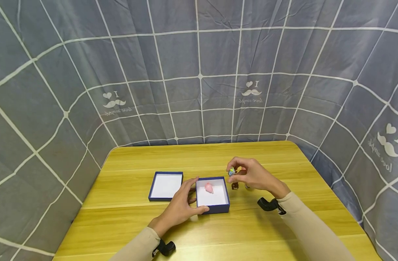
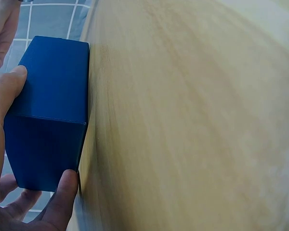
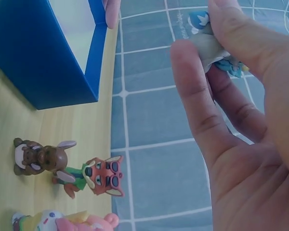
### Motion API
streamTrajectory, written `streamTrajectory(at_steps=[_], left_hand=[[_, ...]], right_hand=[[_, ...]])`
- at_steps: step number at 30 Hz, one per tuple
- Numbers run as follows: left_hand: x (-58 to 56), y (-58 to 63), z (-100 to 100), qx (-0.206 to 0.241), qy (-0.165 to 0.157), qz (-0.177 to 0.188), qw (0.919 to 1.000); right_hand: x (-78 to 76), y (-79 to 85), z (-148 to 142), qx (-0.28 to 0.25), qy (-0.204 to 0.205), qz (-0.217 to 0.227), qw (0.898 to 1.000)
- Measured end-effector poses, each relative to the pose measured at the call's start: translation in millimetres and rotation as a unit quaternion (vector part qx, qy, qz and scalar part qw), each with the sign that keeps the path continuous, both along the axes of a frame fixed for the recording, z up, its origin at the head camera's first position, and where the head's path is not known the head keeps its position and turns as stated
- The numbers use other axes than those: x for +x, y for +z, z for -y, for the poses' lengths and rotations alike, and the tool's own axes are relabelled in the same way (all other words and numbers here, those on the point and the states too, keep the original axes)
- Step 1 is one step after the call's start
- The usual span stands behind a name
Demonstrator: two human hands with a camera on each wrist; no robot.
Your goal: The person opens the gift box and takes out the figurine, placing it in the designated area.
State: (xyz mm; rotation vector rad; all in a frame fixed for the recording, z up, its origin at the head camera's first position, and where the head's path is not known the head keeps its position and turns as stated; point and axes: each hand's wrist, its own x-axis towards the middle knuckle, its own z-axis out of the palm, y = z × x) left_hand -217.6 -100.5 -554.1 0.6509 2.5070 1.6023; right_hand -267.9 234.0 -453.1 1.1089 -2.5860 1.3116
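A deep blue box [image 1: 215, 209] with a white inside stands uncovered on the table. One small pink figurine [image 1: 209, 187] lies on its white floor. My left hand [image 1: 179, 207] grips the box at its left side, the thumb on the near wall and the fingers round the far left corner. To the right of the box and above the table, my right hand [image 1: 252, 174] pinches a small grey and blue figurine [image 3: 207, 46] between thumb and fingers. Below that hand, a brown long-eared figurine [image 3: 50, 158] and an orange fox figurine [image 3: 103, 176] stand on the table.
A shallow blue lid [image 1: 166, 185], white side up, lies left of the box. In the right wrist view a pink and yellow figurine [image 3: 62, 223] is partly cut off. The wooden table [image 1: 133, 217] ends at a grey checked curtain [image 1: 218, 94].
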Motion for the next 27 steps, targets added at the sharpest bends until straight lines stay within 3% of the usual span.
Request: streamTrajectory(at_steps=[6,15,19,27], left_hand=[[-0.2,0.2,0,-0.004,0.002,-0.002,1.0],[1.1,1.3,-1,-0.009,0.004,-0.002,0.9999],[1.7,1.6,-1,-0.012,0.006,-0.003,0.9999],[1.7,1.6,-1,-0.014,0.01,-0.004,0.9998]], right_hand=[[-2.2,-0.8,-6,0.004,-0.032,0.003,0.999],[-0.2,0.4,-19,-0.009,-0.046,0.055,0.997],[1.2,1.0,-27,0.0,-0.058,0.036,0.998],[6.2,3.0,-40,0.041,-0.12,-0.017,0.992]])
